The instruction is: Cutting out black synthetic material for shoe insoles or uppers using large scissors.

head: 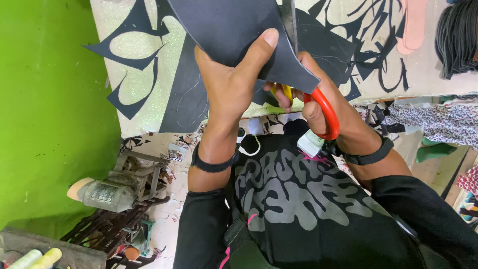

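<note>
Green wall (pixel 50 99); offcut-strewn floor (pixel 164 144), perhaps concrete.

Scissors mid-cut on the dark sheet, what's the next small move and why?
Probably close the scissors for another snip along the sheet edge. The right hand has its fingers in the red handle with the blade up against the sheet, and the left hand pinches the sheet steady just beside the cut.

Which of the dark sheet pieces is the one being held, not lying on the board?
The big dark sheet at top centre: the left hand grips it, raised, while the right hand works orange-handled scissors. The other scraps lie flat on the board.
</note>
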